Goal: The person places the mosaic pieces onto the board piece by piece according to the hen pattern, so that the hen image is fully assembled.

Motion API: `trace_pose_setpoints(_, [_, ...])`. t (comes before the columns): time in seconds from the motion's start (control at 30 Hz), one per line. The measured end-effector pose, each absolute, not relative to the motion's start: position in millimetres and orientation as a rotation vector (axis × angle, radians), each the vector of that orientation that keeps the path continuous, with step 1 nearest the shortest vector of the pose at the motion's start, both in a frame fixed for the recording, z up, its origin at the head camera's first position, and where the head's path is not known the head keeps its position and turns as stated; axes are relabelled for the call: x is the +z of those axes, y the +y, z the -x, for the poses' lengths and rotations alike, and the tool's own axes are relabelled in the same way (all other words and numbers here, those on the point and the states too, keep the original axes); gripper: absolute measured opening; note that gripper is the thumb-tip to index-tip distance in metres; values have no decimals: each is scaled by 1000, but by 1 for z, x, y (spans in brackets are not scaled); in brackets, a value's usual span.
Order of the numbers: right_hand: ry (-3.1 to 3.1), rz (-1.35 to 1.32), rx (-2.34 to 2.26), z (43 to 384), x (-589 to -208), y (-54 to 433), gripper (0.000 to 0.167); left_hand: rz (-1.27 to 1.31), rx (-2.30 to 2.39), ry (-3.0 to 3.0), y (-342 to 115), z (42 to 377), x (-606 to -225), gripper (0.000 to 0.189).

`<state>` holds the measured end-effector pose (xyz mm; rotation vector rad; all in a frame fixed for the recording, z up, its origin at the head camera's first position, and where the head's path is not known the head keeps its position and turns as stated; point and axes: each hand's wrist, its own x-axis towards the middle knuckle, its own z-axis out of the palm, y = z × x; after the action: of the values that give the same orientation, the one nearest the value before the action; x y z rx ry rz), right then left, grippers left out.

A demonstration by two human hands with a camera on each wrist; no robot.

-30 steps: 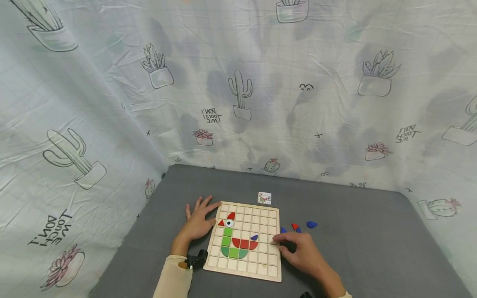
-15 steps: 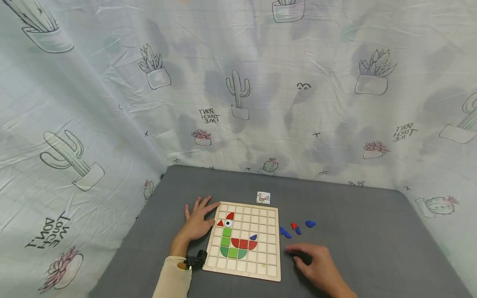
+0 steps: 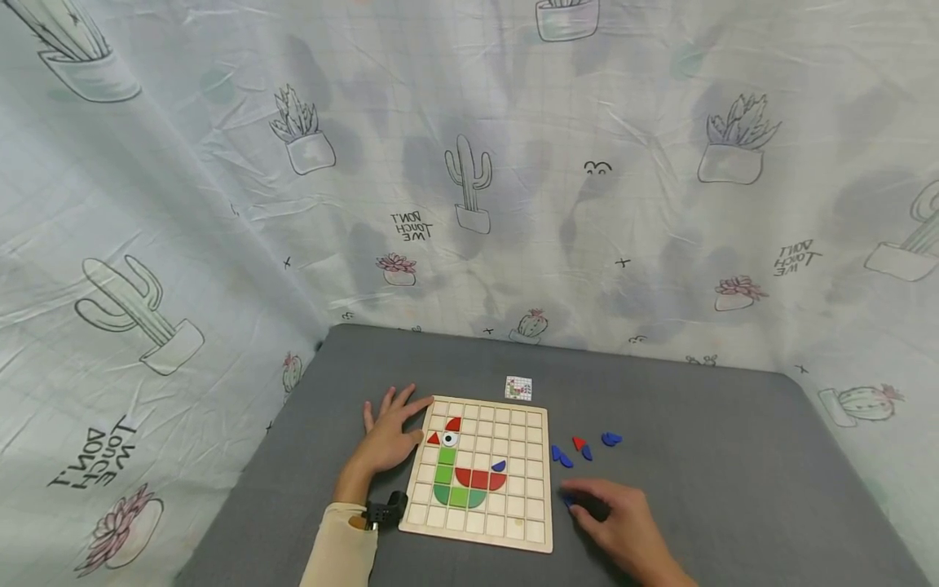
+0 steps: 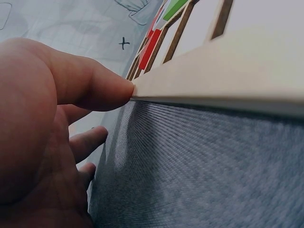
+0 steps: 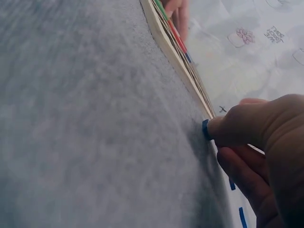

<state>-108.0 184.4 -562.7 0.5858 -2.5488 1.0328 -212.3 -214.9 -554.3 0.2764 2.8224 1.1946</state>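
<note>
A wooden grid board [image 3: 513, 522] lies on the table with red, green and blue pieces in its cells, forming a bird with a round eye piece [image 3: 450, 439]. My left hand [image 3: 392, 440] rests at its left edge, fingers spread, the thumb touching the side in the left wrist view. Just right of the board, my right hand [image 3: 616, 514] pinches a small blue piece [image 5: 206, 129] between thumb and fingers, low over the cloth. On the board, one blue piece [image 3: 499, 466] sits above the red row [image 3: 479, 479].
Loose blue pieces [image 3: 562, 456] lie right of the board, near a red triangle [image 3: 580, 443] and more blue pieces [image 3: 611, 439] farther right. A small picture card [image 3: 518, 388] lies behind the board. A patterned curtain [image 3: 528, 244] hangs beyond the grey table [image 3: 719, 456].
My right hand has drawn back from the board's right edge to the table beside it, and a blue piece now shows at its fingertips. My left hand has stayed put.
</note>
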Motion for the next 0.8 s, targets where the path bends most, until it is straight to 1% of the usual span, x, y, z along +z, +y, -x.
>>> trace_pose_setpoints(0.2, [-2637, -609, 1054, 111, -562, 180, 45, -273, 1198, 2829, -215, 213, -555, 59])
trace_pose_setpoints(0.43, [-2661, -565, 1016, 109, -560, 179, 37, -274, 1193, 2826, -215, 212, -555, 59])
trace_pose_setpoints(0.6, [-2649, -619, 965, 111, -558, 176, 37, -277, 1195, 2830, -216, 212, -554, 59])
trace_pose_setpoints(0.8, [-2669, -686, 1014, 113, -558, 176, 38, -281, 1191, 2829, -216, 212, -554, 59])
